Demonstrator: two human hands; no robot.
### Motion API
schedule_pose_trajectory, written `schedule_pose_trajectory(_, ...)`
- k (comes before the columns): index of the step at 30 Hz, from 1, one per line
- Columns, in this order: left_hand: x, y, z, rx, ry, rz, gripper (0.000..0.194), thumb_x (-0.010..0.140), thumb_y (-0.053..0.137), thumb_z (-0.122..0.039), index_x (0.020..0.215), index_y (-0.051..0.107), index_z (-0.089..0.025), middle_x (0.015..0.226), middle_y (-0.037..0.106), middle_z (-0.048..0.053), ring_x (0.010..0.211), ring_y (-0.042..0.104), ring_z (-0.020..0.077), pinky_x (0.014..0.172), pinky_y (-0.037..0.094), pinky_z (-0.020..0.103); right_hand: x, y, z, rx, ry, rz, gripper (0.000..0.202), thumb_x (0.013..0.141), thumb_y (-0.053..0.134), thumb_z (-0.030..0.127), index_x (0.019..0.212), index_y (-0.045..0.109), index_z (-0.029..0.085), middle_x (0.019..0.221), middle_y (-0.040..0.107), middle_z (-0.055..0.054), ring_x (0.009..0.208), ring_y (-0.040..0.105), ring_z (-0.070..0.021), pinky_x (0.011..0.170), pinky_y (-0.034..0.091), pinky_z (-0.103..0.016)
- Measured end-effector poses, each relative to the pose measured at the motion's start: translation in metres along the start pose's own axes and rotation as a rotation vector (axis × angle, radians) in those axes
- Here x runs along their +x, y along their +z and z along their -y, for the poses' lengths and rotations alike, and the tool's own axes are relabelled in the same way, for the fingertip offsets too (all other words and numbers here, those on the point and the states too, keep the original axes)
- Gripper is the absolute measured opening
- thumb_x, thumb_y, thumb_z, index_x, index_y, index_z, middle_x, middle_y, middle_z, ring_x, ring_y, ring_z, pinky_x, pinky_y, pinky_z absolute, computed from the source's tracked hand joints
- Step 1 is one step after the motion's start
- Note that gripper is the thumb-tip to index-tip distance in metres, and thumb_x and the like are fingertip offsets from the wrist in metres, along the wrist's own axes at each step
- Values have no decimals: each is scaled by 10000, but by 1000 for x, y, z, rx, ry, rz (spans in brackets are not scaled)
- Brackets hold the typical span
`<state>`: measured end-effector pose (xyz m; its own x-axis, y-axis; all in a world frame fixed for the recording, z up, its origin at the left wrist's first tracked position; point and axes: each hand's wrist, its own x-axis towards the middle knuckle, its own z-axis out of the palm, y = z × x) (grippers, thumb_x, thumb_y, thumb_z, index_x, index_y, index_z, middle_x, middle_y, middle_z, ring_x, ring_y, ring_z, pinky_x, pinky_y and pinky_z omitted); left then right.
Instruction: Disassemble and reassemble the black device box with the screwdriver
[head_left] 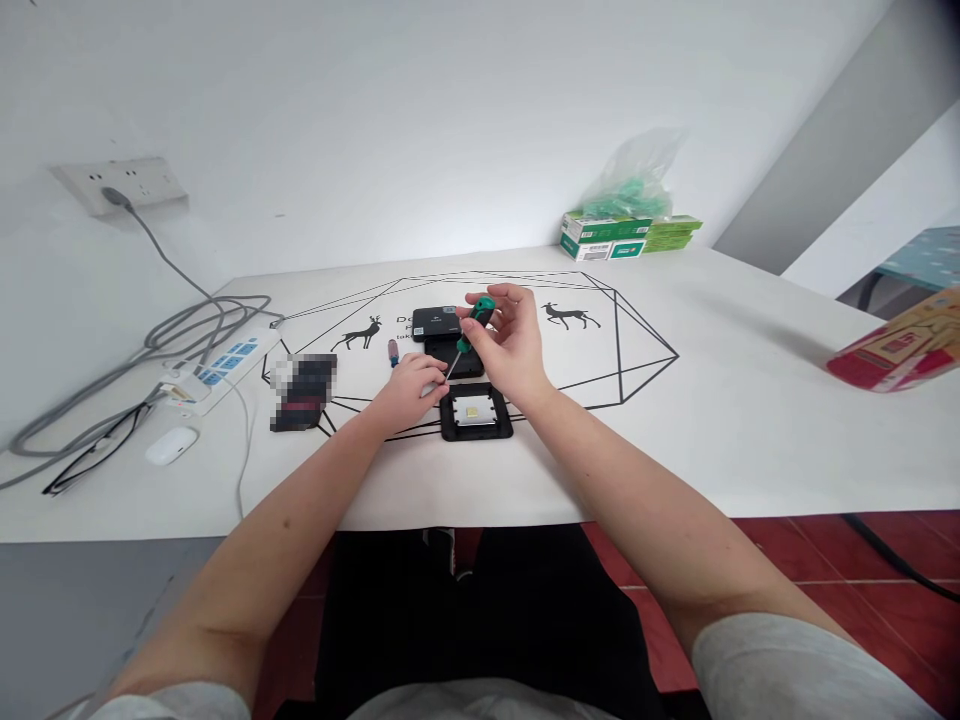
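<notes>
My right hand (511,345) grips a green-and-black screwdriver (485,310) by its handle, the shaft slanting down to the left. Its tip reaches the fingertips of my left hand (411,392), which are closed together near the tip; what they pinch, if anything, is too small to make out. Just below the hands lies an open black square frame (477,432) with a silvery plate (474,410) inside. Behind the screwdriver shaft sits a black case part (471,366), partly covered by the hands. Farther back lies a black flat box (429,324) with small labels.
A second small screwdriver (394,353) lies left of the parts. A power strip (238,358), cables, glasses (97,450) and a white mouse (172,446) occupy the left side. Green boxes (606,235) with a plastic bag stand at the back; a red-and-tan package (900,345) is at right.
</notes>
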<state>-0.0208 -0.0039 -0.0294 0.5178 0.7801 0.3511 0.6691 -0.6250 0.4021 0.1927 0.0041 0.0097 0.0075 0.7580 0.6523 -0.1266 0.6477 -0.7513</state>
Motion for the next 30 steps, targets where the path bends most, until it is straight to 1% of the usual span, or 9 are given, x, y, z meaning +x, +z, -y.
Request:
schedule_pose_trajectory(4,6,1,16,108,-173,-104,203,1058,600,-324,1025,791,-267,1271,767,80,1320,588,344,1269,411,625,1,-1,-2,-7,-15,-58,523,950,784,610,1290,471,367,1365,691,-71,1217,772,-257,1007,708,-485)
schedule_pose_trajectory(6,8,2,24,148,-276,-135,243,1055,606,-320,1195,798,-269,1300,760,107,1364,561,390,1225,444,643,1,-2,-3,-23,-13,-62,504,955,782,598,1279,478,360,1345,697,-72,1197,777,-252,990,711,-475)
schedule_pose_trajectory(9,7,2,27,180,-371,-182,395,1055,588,-295,1428,713,-262,1414,720,142,1441,516,433,1193,460,669,1,-2,-5,-45,-14,-54,469,963,778,561,1270,494,349,1315,706,-69,1173,783,-246,953,718,-458)
schedule_pose_trajectory(11,3,-1,23,170,-332,-197,400,1055,569,-273,1433,696,-248,1432,708,141,1448,518,413,1225,443,656,1,-3,-5,-51,-14,-51,458,961,781,537,1271,505,343,1301,712,-68,1161,788,-246,915,723,-444)
schedule_pose_trajectory(13,-4,-5,14,116,-195,-143,322,1060,592,-318,1342,729,-244,1407,713,126,1432,534,373,1278,411,622,1,-4,-6,-63,-5,-61,463,948,793,526,1269,516,339,1294,720,-69,1127,791,-244,847,726,-415)
schedule_pose_trajectory(16,-13,-10,-3,-3,-2,102,375,983,773,-525,1267,762,-281,1574,618,107,1542,444,378,1318,373,620,1,-5,-6,-102,31,-70,491,918,823,517,1270,530,340,1276,731,-60,1024,784,-225,729,712,-367)
schedule_pose_trajectory(19,-16,-11,-17,-32,-18,231,539,842,912,-598,1236,761,-264,1644,556,133,1609,352,427,1326,341,666,-2,-4,-3,-130,47,-29,486,906,830,481,1274,547,338,1254,741,-50,929,767,-200,676,691,-347)
schedule_pose_trajectory(26,-9,-6,-24,-17,-20,198,439,827,906,-546,1103,752,-242,1549,591,147,1543,422,433,1314,360,667,-13,4,8,-207,-12,147,377,930,780,428,1238,608,296,1189,776,-73,884,725,-203,564,602,-305)
schedule_pose_trajectory(30,-9,-6,-21,-10,-4,167,424,817,912,-513,1097,753,-238,1501,620,144,1514,452,431,1317,362,655,-14,5,9,-205,-49,179,349,931,769,410,1222,616,293,1191,783,-78,899,724,-207,562,600,-305)
